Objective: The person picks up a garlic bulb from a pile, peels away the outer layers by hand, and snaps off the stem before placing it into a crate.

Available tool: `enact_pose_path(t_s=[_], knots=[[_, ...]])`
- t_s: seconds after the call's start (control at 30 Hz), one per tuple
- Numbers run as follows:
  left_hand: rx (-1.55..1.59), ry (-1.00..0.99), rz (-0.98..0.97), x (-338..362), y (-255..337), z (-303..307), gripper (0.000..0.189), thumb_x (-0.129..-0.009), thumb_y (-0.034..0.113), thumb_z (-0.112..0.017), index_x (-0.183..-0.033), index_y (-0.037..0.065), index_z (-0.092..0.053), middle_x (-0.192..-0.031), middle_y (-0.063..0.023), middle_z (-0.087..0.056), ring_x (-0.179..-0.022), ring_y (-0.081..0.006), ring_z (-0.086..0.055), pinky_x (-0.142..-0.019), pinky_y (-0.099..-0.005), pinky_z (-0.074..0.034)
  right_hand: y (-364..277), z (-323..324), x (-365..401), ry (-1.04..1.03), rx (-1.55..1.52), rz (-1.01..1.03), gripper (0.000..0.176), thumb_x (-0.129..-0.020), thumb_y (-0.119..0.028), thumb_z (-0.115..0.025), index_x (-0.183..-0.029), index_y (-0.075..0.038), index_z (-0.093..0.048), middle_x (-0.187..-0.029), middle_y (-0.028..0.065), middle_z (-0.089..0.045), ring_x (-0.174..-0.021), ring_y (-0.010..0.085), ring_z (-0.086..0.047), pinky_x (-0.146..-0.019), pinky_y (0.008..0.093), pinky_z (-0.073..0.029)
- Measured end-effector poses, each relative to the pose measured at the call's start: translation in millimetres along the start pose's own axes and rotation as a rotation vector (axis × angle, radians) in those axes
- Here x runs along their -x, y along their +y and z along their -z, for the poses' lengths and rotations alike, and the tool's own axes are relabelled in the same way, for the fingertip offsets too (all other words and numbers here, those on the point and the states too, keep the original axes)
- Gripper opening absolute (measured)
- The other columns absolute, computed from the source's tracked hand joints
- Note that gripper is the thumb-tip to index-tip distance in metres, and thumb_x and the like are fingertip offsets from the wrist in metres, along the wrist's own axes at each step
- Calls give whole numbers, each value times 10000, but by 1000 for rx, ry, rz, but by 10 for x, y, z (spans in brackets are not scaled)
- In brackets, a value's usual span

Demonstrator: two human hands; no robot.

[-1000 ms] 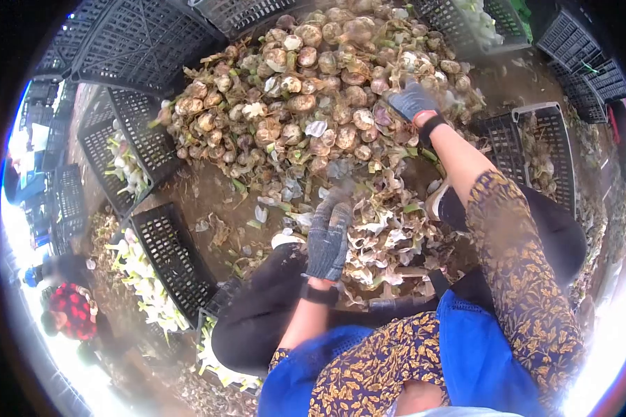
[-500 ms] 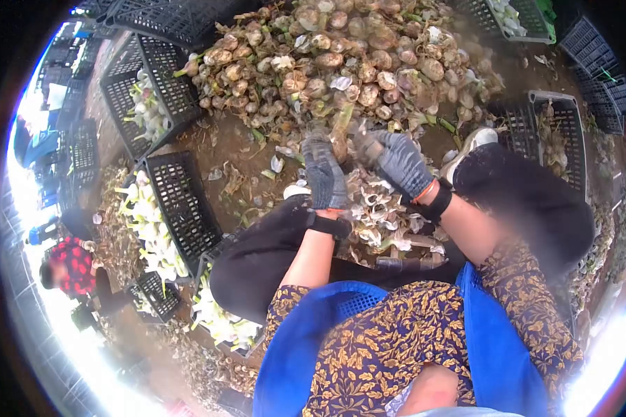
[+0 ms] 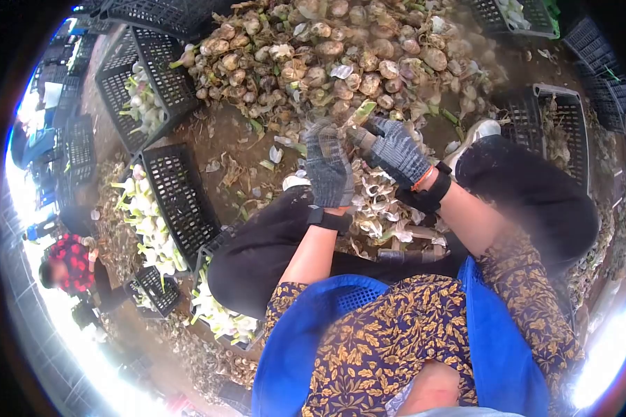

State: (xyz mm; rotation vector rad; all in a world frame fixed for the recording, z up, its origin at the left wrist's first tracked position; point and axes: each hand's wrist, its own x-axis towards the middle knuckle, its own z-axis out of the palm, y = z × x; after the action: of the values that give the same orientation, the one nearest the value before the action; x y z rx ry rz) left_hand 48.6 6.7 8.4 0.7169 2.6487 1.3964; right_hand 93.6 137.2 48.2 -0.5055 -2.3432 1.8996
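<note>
My left hand (image 3: pixel 329 163), in a grey knitted glove, curls around a garlic bulb whose body is mostly hidden by the fingers. The bulb's pale green stem (image 3: pixel 362 112) sticks up and leans to the right. Against it, close to the stem's base, presses my right hand (image 3: pixel 398 154), also gloved, with fingers bent and closed. Whether the right hand also has a small tool in it cannot be made out. Just beyond both hands lies a big heap of unpeeled garlic (image 3: pixel 348 62). Below them, peeled-off skins (image 3: pixel 382 208) are piled between my legs.
Black crates stand on the left, one crate (image 3: pixel 177 201) tipped beside cleaned white garlic (image 3: pixel 146 219). Another crate (image 3: pixel 570 132) is at the right. A person in a red-and-black checked top (image 3: pixel 69 264) sits farther left. My knees flank the skins.
The garlic's stem has swung from upright to leaning right. My right hand has come in closer to the left, and the left fingers have wrapped further over the bulb.
</note>
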Motion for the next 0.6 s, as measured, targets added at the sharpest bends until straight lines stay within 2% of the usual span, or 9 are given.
enact_pose_path(t_s=[0.2, 0.27, 0.3, 0.37, 0.4, 0.47, 0.5, 0.53, 0.6], knots=[[35, -21, 45, 10, 47, 11, 354, -903, 147, -332, -1209, -22, -390, -1224, -172, -418, -1153, -273, -380, -1001, -352, -255, 65, 52, 17, -18, 141, 158, 285, -790, -227, -538, -943, 12, -566, -876, 212, -577, -825, 341, -550, -738, 364, -425], [178, 8, 121, 12, 112, 15, 353, -907, 157, -337, -1198, -33, -397, -1203, -174, -441, -1144, -263, -392, -997, -343, -260, 122, 58, 19, 29, 318, 416, 208, -814, -151, -504, -931, 6, -573, -747, 164, -571, -709, 318, -547, -593, 380, -428], [178, 6, 121, 12, 101, 8, 353, -907, 157, -337, -1198, -33, -397, -1203, -174, -441, -1144, -263, -392, -997, -343, -260, 165, 54, 20, 30, 317, 415, 208, -814, -151, -504, -931, 6, -573, -747, 164, -571, -709, 318, -547, -593, 380, -428], [232, 61, 129, -6, 30, -26, 286, -870, 164, -422, -1075, -27, -481, -1035, -173, -531, -990, -282, -498, -886, -335, -364, 240, 40, 19, 95, 429, 564, 217, -789, -142, -522, -937, 10, -567, -705, 166, -553, -678, 322, -543, -587, 386, -425], [231, 59, 129, -1, -62, -70, 286, -870, 164, -422, -1075, -27, -481, -1035, -173, -531, -990, -282, -498, -886, -335, -364, 205, 43, 38, 95, 428, 562, 217, -789, -142, -522, -937, 10, -567, -705, 166, -553, -678, 322, -543, -587, 386, -425], [390, 49, 305, -56, -203, -134, 328, -886, 242, -399, -1043, -29, -497, -982, -157, -550, -929, -254, -524, -842, -327, -396, 111, 51, 72, 72, 312, 308, 243, -765, -162, -545, -937, 8, -566, -736, 183, -564, -681, 320, -552, -590, 375, -430], [520, -69, 505, -121, -240, -123, 385, -903, 295, -348, -1020, -33, -510, -947, -150, -565, -890, -253, -541, -805, -327, -422, 132, 36, 63, 72, 313, 307, 243, -765, -162, -545, -937, 8, -566, -736, 183, -564, -681, 320, -552, -590, 375, -430], [520, -71, 506, -101, -232, -144, 385, -903, 295, -348, -1020, -33, -510, -947, -150, -565, -890, -253, -541, -805, -327, -422, 171, 15, 55, 97, 232, 276, 248, -759, -174, -550, -926, 8, -569, -748, 191, -568, -689, 323, -556, -593, 370, -430], [1034, -51, 1085, -177, 194, -17, 413, -909, 319, -329, -1010, -29, -526, -925, -152, -571, -854, -253, -551, -782, -329, -433, 176, 20, 55, 127, 153, 246, 254, -753, -187, -554, -915, 8, -572, -759, 200, -573, -696, 327, -560, -597, 364, -430]])
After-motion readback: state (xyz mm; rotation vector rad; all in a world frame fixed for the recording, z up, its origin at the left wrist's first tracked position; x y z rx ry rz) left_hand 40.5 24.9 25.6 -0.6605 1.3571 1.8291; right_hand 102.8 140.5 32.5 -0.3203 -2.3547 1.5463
